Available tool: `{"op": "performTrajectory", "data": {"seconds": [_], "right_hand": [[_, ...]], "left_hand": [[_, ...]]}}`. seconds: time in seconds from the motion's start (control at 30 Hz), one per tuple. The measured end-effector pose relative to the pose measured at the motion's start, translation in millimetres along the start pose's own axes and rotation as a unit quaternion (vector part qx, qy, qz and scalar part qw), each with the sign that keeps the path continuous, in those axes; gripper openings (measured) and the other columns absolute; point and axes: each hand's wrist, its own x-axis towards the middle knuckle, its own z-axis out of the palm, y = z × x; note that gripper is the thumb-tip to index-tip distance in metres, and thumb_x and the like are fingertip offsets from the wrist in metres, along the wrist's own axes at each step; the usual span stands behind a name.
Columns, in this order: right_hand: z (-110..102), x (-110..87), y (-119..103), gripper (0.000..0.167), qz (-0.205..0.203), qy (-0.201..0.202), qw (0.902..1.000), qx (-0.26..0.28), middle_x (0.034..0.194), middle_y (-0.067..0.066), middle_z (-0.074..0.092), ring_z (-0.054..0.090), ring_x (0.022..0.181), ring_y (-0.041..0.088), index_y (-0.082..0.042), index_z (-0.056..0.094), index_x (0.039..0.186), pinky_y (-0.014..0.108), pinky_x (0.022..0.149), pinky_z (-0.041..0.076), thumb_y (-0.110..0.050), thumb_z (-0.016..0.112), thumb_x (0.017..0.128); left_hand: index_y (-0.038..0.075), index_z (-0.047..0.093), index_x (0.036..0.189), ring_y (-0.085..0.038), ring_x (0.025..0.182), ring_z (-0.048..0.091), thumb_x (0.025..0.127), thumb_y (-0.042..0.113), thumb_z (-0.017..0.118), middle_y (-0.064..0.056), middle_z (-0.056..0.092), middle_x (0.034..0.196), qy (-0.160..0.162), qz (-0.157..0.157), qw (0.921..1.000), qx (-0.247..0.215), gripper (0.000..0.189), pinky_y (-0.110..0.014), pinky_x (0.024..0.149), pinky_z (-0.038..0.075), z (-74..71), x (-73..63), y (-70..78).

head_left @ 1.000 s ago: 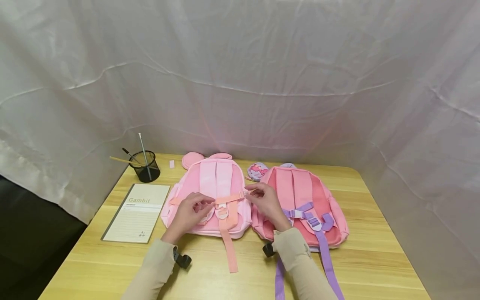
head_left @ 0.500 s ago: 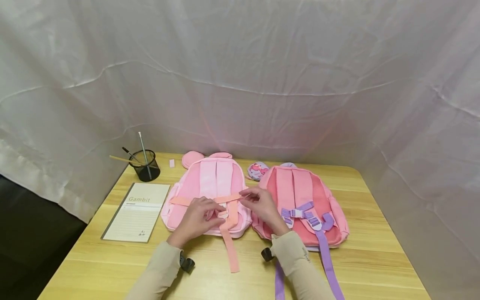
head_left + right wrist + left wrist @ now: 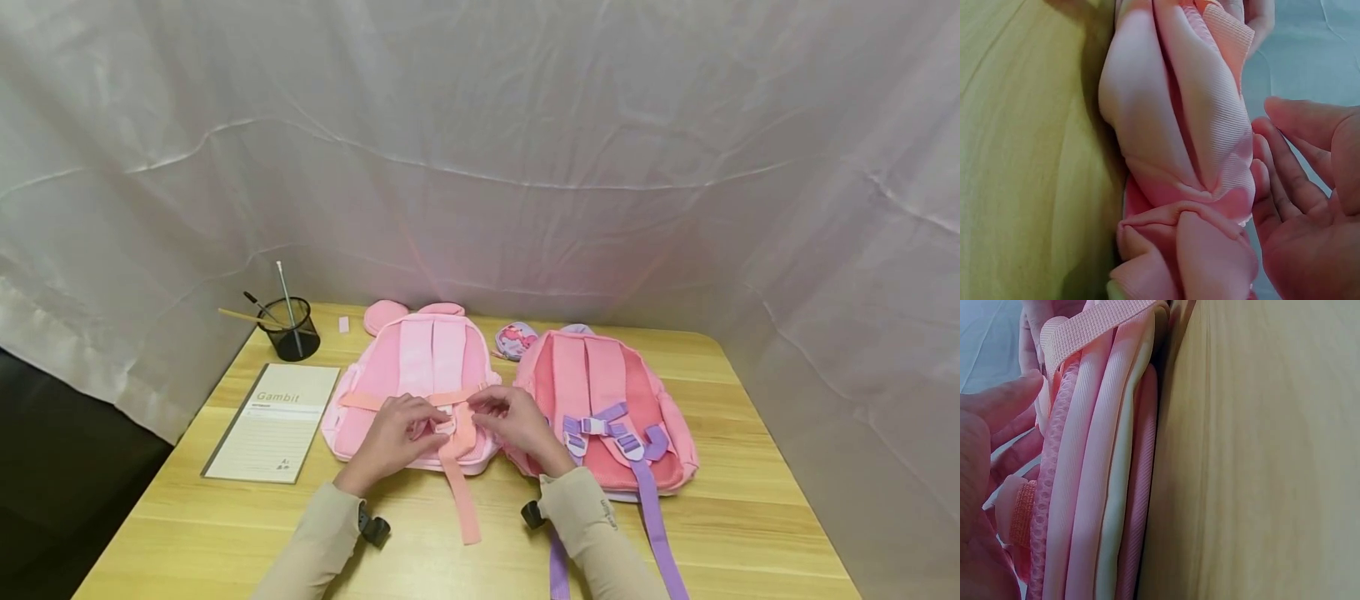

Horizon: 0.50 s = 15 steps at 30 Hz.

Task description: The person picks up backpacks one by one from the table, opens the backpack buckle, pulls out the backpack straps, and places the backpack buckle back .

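A light pink backpack (image 3: 382,358) lies on the table with its strap side up. Orange webbing straps (image 3: 461,492) cross its lower part around a white plastic buckle (image 3: 448,423). My left hand (image 3: 396,433) pinches the buckle between thumb and fingers; in the left wrist view, the thumb tip meets its white edge. Just right of it, my right hand (image 3: 513,421) hovers by the orange strap. In the right wrist view, the right hand's thumb and fingers stand apart with nothing seen between them, beside the backpack's side pocket (image 3: 1185,250).
A coral backpack (image 3: 663,417) with purple straps (image 3: 651,521) lies close on the right. At left are a notebook (image 3: 273,425), a black mesh pen holder (image 3: 295,337) and a small pink eraser (image 3: 343,324). A grey curtain (image 3: 480,208) hangs behind the wooden table (image 3: 750,492).
My left hand has moved right from the horizontal orange strap to the buckle. The right hand has let go of that strap's right end and come left and down.
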Motion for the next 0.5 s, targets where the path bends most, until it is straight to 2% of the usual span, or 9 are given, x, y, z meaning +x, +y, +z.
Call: {"op": "performTrajectory", "data": {"seconds": [0.13, 0.27, 0.5], "right_hand": [[1.4, 0.2, 2.3, 0.020, -0.009, -0.007, 0.9999, 0.001, 0.095, 0.002, 0.075, 0.063, 0.082, 0.010, -0.012, 0.079, 0.109, 0.022, 0.073, 0.051, -0.008, 0.079, 0.090], [2.2, 0.8, 4.4, 0.019, -0.009, -0.007, 0.9999, 0.003, 0.095, 0.004, 0.075, 0.064, 0.082, 0.010, -0.011, 0.079, 0.109, 0.023, 0.073, 0.051, -0.008, 0.079, 0.090], [3.1, 2.1, 6.9, 0.020, 0.010, -0.006, 0.9999, -0.003, 0.095, -0.001, 0.076, 0.066, 0.084, 0.010, -0.015, 0.079, 0.108, 0.023, 0.075, 0.052, -0.009, 0.080, 0.089]], "left_hand": [[0.023, 0.080, 0.104, -0.013, 0.089, 0.059, 0.078, 0.030, 0.091, 0.009, 0.074, 0.095, 0.005, 0.005, 0.9998, -0.018, 0.029, -0.034, 0.083, 0.041, 0.2, -1.1, -0.2], [0.022, 0.080, 0.103, -0.013, 0.092, 0.061, 0.077, 0.029, 0.092, 0.010, 0.074, 0.095, 0.002, -0.003, 0.9995, -0.031, 0.030, -0.035, 0.086, 0.042, 0.9, -1.9, -1.6], [0.023, 0.080, 0.103, -0.012, 0.084, 0.057, 0.080, 0.031, 0.090, 0.011, 0.069, 0.083, -0.007, -0.018, 0.9992, -0.035, 0.027, -0.032, 0.082, 0.041, 1.9, -1.2, -2.4]]}}
